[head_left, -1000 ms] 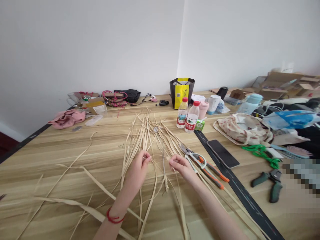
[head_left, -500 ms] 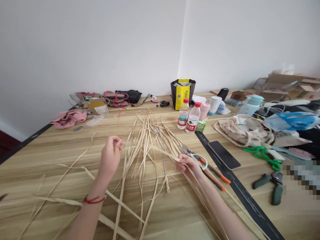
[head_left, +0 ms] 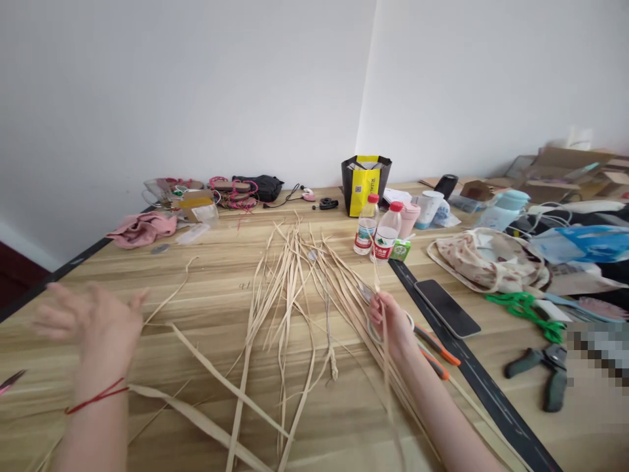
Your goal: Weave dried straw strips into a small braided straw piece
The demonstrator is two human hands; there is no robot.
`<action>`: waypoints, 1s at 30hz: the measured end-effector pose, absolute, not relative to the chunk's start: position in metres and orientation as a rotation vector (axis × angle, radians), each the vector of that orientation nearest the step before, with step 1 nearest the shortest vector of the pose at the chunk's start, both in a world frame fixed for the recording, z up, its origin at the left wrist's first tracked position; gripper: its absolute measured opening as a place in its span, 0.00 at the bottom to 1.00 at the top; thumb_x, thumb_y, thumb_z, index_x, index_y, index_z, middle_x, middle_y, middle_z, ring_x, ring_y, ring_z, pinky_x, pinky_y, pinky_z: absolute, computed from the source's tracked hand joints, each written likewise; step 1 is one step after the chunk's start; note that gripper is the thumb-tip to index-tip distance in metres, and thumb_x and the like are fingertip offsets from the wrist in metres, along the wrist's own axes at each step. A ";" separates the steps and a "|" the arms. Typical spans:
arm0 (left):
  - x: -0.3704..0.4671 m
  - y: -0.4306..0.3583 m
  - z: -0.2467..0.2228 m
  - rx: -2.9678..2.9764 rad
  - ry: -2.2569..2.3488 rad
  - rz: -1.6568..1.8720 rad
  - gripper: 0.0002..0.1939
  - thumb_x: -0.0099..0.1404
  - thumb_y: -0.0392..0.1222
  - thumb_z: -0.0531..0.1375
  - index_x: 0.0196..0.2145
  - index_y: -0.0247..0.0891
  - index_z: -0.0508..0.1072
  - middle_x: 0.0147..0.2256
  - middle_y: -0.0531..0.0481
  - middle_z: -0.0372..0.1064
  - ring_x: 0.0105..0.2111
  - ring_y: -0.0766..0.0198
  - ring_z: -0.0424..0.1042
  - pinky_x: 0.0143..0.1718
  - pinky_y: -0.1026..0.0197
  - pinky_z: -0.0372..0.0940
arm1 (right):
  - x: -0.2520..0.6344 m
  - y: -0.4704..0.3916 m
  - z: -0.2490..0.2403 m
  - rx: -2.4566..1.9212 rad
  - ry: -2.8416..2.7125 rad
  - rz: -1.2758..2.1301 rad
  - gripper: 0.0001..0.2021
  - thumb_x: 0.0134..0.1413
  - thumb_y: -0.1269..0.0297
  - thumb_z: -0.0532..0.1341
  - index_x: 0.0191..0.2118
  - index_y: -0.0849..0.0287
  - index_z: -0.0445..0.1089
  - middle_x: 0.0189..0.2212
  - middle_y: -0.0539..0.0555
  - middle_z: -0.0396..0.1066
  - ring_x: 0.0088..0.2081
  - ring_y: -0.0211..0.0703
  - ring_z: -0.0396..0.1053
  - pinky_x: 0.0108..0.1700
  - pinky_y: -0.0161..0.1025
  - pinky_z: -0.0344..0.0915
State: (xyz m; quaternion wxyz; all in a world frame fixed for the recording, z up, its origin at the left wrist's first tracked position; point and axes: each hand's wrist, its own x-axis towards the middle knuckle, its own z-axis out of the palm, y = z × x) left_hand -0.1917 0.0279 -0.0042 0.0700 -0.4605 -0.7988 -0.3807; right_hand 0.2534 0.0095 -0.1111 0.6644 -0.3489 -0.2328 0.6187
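My left hand [head_left: 93, 321] is raised over the left side of the table, blurred, its fingers spread with nothing in them. My right hand [head_left: 386, 318] pinches a pale dried straw strip [head_left: 386, 367]; one end sticks up above the fingers and the rest hangs down beside the forearm. Between the hands, a loose fan of similar straw strips [head_left: 292, 269] lies on the wooden table. A short braided piece [head_left: 334, 364] rests at its right side. Partly hidden behind my right hand are scissors [head_left: 405, 321] and an orange-and-grey-handled tool [head_left: 437, 344].
Two water bottles [head_left: 387, 235] stand before a black-and-yellow bag [head_left: 364, 187]. To the right lie a phone [head_left: 447, 308], dark-handled pliers [head_left: 555, 367], green cord [head_left: 525, 314] and a cloth bag [head_left: 486, 262]. A pink cloth [head_left: 142, 229] sits at the far left.
My left hand has swung left from near the straw fan and its fingers have spread. My right hand still holds the strip, whose upper end now points upward instead of leftward.
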 end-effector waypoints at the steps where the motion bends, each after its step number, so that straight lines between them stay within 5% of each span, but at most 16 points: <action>1: -0.185 0.024 -0.006 -1.239 -2.346 -1.012 0.46 0.55 0.62 0.55 0.62 0.29 0.47 0.66 0.29 0.39 0.62 0.22 0.35 0.50 0.16 0.38 | 0.251 0.010 -0.114 -0.821 -0.519 1.384 0.12 0.42 0.60 0.67 0.22 0.58 0.63 0.20 0.45 0.58 0.18 0.30 0.49 0.19 0.33 0.48; 4: -0.157 0.016 -0.007 -1.325 -2.229 -0.925 0.52 0.58 0.64 0.53 0.66 0.27 0.34 0.67 0.28 0.20 0.63 0.24 0.29 0.55 0.21 0.34 | 0.246 0.010 -0.118 -0.900 -0.506 1.363 0.13 0.40 0.59 0.69 0.24 0.58 0.66 0.19 0.44 0.58 0.18 0.30 0.50 0.18 0.32 0.47; 7: -0.122 0.012 -0.009 -1.534 -2.228 -0.875 0.48 0.62 0.63 0.49 0.67 0.31 0.32 0.66 0.30 0.16 0.63 0.25 0.28 0.56 0.24 0.34 | 0.242 0.009 -0.119 -0.954 -0.508 1.357 0.14 0.37 0.58 0.71 0.24 0.59 0.67 0.19 0.44 0.59 0.18 0.29 0.50 0.19 0.32 0.47; 11: -0.072 0.007 -0.023 -1.824 -2.375 -0.706 0.43 0.65 0.61 0.47 0.67 0.32 0.39 0.67 0.31 0.25 0.64 0.30 0.32 0.59 0.29 0.34 | 0.238 0.007 -0.118 -1.004 -0.539 1.351 0.16 0.35 0.55 0.72 0.24 0.59 0.67 0.19 0.44 0.60 0.18 0.29 0.51 0.18 0.32 0.47; 14: -0.038 0.001 -0.039 -2.274 -2.481 -0.617 0.35 0.66 0.60 0.46 0.65 0.42 0.48 0.67 0.40 0.42 0.66 0.39 0.35 0.59 0.32 0.42 | 0.234 0.004 -0.118 -1.034 -0.596 1.356 0.17 0.36 0.53 0.71 0.24 0.59 0.67 0.19 0.44 0.61 0.16 0.28 0.49 0.17 0.32 0.43; 17: -0.012 -0.006 -0.049 -2.708 -2.356 -0.583 0.26 0.66 0.57 0.48 0.53 0.38 0.68 0.57 0.37 0.61 0.62 0.40 0.49 0.57 0.38 0.48 | 0.230 0.003 -0.120 -1.054 -0.657 1.360 0.17 0.37 0.51 0.70 0.24 0.59 0.67 0.20 0.45 0.63 0.14 0.26 0.46 0.17 0.32 0.39; 20: 0.011 -0.011 -0.056 -2.900 -2.290 -0.546 0.19 0.65 0.54 0.51 0.35 0.39 0.75 0.38 0.42 0.74 0.45 0.48 0.69 0.46 0.49 0.60 | 0.228 0.002 -0.124 -1.072 -0.702 1.371 0.17 0.39 0.50 0.69 0.25 0.59 0.68 0.19 0.45 0.64 0.14 0.27 0.47 0.16 0.32 0.40; 24: 0.037 -0.014 -0.069 -3.040 -2.309 -0.481 0.18 0.63 0.50 0.52 0.24 0.38 0.72 0.23 0.49 0.72 0.25 0.59 0.69 0.29 0.59 0.58 | 0.227 0.003 -0.130 -1.092 -0.728 1.384 0.18 0.38 0.48 0.69 0.28 0.58 0.70 0.22 0.48 0.69 0.13 0.28 0.51 0.15 0.33 0.42; 30: 0.056 -0.012 -0.093 -3.052 -2.476 -0.345 0.16 0.58 0.49 0.57 0.19 0.37 0.69 0.14 0.52 0.64 0.18 0.61 0.65 0.25 0.61 0.54 | 0.227 0.005 -0.132 -1.088 -0.746 1.398 0.19 0.36 0.49 0.70 0.31 0.58 0.73 0.25 0.49 0.72 0.15 0.30 0.55 0.17 0.34 0.48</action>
